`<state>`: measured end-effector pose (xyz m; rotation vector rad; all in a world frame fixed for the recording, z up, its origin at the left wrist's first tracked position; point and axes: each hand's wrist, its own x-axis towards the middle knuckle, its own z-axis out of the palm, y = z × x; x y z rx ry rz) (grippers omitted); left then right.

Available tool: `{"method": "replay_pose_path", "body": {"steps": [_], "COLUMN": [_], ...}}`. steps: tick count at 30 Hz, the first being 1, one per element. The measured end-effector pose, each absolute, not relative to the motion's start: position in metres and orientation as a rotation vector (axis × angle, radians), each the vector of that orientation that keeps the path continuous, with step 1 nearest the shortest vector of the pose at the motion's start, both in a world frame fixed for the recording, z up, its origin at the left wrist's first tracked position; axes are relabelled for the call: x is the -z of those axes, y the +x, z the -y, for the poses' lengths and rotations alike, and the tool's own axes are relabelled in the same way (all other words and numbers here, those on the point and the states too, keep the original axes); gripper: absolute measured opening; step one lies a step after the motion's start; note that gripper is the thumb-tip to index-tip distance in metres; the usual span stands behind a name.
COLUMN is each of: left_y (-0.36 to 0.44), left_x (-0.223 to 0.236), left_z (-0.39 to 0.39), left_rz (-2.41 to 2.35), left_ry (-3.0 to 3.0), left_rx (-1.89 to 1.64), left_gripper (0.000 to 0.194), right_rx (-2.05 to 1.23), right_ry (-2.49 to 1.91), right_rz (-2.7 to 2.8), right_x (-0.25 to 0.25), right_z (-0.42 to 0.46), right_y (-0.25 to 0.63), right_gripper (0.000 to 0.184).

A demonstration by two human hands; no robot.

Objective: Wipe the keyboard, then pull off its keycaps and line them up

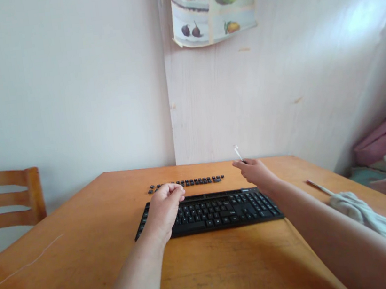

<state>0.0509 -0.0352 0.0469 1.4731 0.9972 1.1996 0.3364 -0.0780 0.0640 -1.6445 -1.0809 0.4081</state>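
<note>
A black keyboard lies flat on the wooden table. My left hand hovers over its left part, fingertips pinched together; whatever they may hold is too small to make out. Beyond the keyboard's right half, my right hand is raised and closed round a slim tool with a pale tip pointing up; its exact kind does not show. Loose black keycaps lie in two rows behind the keyboard, and my left hand covers part of these rows.
A grey cloth lies on the table's right side, with a thin stick beside it. A pale thread rests at the left. A wooden chair stands left of the table; a wall rises behind it.
</note>
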Motion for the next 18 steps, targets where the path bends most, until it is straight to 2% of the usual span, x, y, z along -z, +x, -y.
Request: {"method": "replay_pose_path", "body": {"steps": [4, 8, 14, 18], "left_y": [0.046, 0.041, 0.034, 0.027], "left_x": [-0.047, -0.049, -0.058, -0.062], "left_z": [0.030, 0.026, 0.020, 0.017], "left_rz": [-1.000, -1.001, -1.016, -0.995], "left_ry": [1.404, 1.301, 1.109, 0.929], "left_rx": [-1.293, -1.404, -1.698, -1.842], "left_gripper": [0.031, 0.029, 0.027, 0.023], "right_rx": [-0.544, -0.523, -0.148, -0.035], "right_ry": [-1.409, -1.319, -1.615, -1.809], "right_rz": [0.836, 0.717, 0.702, 0.724], "right_x": [-0.071, -0.061, -0.038, -0.032], "right_z": [0.107, 0.129, 0.144, 0.144], "right_y": [0.333, 0.338, 0.358, 0.373], "right_gripper": [0.041, 0.045, 0.059, 0.060]}}
